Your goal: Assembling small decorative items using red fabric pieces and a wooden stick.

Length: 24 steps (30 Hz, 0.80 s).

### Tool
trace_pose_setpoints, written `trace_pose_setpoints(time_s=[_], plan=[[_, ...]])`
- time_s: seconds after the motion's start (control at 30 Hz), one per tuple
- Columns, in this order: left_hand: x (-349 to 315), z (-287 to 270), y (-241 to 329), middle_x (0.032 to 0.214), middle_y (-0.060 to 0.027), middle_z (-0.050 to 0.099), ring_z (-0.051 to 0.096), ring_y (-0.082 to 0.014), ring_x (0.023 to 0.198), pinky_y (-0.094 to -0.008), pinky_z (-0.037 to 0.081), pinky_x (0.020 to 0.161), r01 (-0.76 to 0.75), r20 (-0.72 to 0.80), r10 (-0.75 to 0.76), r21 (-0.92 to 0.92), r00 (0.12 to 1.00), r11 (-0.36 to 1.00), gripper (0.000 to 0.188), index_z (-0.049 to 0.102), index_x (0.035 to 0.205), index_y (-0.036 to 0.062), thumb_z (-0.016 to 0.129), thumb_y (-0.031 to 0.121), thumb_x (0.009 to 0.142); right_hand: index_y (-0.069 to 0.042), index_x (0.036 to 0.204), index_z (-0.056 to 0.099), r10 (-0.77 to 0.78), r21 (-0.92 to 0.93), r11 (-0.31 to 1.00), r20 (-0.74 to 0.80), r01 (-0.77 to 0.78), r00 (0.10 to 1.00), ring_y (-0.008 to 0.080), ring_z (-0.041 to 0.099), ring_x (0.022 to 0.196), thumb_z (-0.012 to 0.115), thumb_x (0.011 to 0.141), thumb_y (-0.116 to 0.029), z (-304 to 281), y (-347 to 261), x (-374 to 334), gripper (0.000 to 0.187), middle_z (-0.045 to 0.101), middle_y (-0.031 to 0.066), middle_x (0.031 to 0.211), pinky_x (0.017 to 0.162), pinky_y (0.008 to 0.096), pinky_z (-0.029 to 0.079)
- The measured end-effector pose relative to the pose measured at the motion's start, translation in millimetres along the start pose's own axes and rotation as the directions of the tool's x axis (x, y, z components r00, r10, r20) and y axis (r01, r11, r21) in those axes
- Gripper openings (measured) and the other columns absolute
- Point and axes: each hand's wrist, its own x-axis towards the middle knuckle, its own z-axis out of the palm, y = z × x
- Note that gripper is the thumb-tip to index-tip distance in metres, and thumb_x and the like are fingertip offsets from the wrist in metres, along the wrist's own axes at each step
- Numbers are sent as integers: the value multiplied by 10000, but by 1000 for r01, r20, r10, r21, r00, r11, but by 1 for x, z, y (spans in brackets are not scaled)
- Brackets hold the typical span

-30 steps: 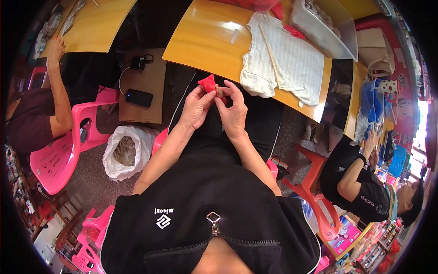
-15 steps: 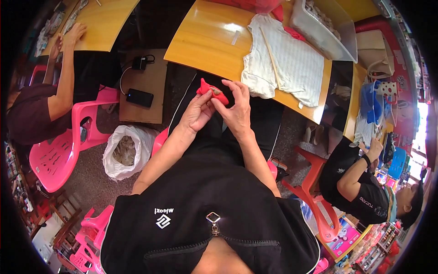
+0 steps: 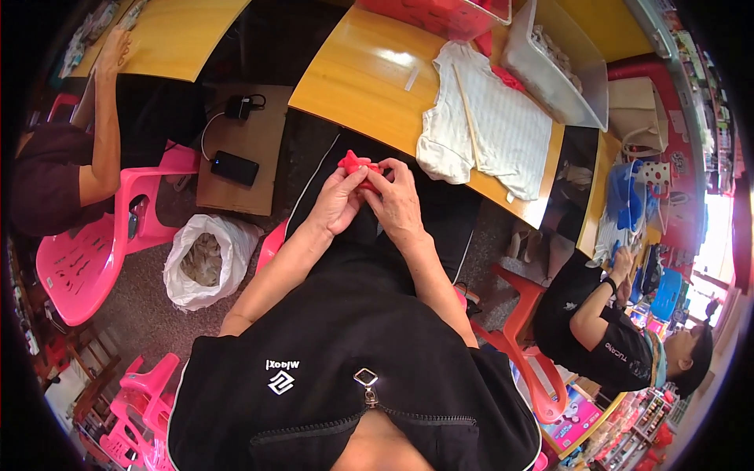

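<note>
Between my two hands, over my lap and just short of the table's near edge, is a small piece of red cloth (image 3: 351,162). My left hand (image 3: 336,202) pinches it from the left, thumb on top. From the right, the thumb and fingers of my right hand (image 3: 397,198) are closed on the same piece. Much of the cloth is hidden behind the fingers. A white ribbed garment (image 3: 506,129) lies on the wooden table (image 3: 345,74) ahead to the right, with a thin wooden stick (image 3: 465,106) on it.
A red bin (image 3: 440,14) and a clear bin (image 3: 585,94) stand at the table's far side. On my left are a white sack (image 3: 182,294) of pale pieces, a phone (image 3: 235,168) on a board and a pink chair (image 3: 82,275). Co-workers sit on both sides.
My right hand's fingers, raised and spread before, have come down and closed on the red cloth. A greenish bit seen on the cloth is now covered.
</note>
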Motion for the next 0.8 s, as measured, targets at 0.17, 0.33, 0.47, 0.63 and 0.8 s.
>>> trace_pose_setpoints(time_s=[0.17, 0.33, 0.47, 0.63, 0.8], plan=[[-4, 3, 8, 1116, -72, 589, 561, -171, 1059, -371, 470, 912, 4, -57, -5, -26, 998, 1000, 311, 517, 1180, 70, 581, 240, 928, -50, 1015, 676, 93, 344, 934, 19, -93, 996, 234, 617, 886, 678, 776, -26, -10, 18, 18, 240, 610, 124, 1031, 762, 294, 497], [-11, -28, 13, 1180, -112, 575, 561, -215, 1111, -382, 488, 911, 6, 12, -7, 98, 1000, 995, 331, 486, 1228, 41, 488, 250, 972, 11, 1008, 663, 199, 730, 676, -49, -101, 979, 135, 579, 870, 651, 821, -11, -70, 6, 80, 188, 618, 76, 973, 767, 251, 460], [-4, -28, 8, 1143, -127, 594, 597, -221, 1059, -368, 509, 888, 34, 52, -39, 86, 998, 996, 291, 511, 1190, 12, 463, 208, 980, -11, 1036, 647, -110, 198, 966, -261, 165, 959, 185, 600, 892, 623, 845, -6, -33, 65, 101, 193, 618, 80, 997, 784, 279, 476], [-6, -35, 13, 1106, -133, 610, 606, -218, 1043, -360, 518, 874, 12, 38, -15, 78, 999, 997, 263, 528, 1156, 1, 454, 183, 981, -46, 997, 671, -112, -11, 993, -383, 116, 917, 273, 609, 862, 649, 807, 0, -48, 39, 122, 197, 610, 123, 953, 742, 328, 495], [1, -27, 8, 1094, -137, 614, 612, -217, 1033, -357, 523, 866, 20, 37, -22, 74, 999, 997, 254, 535, 1146, -2, 451, 173, 981, -39, 1011, 665, -276, -154, 954, -123, 257, 953, 284, 606, 902, 632, 806, 22, -39, 77, 116, 216, 614, 128, 967, 773, 338, 494]])
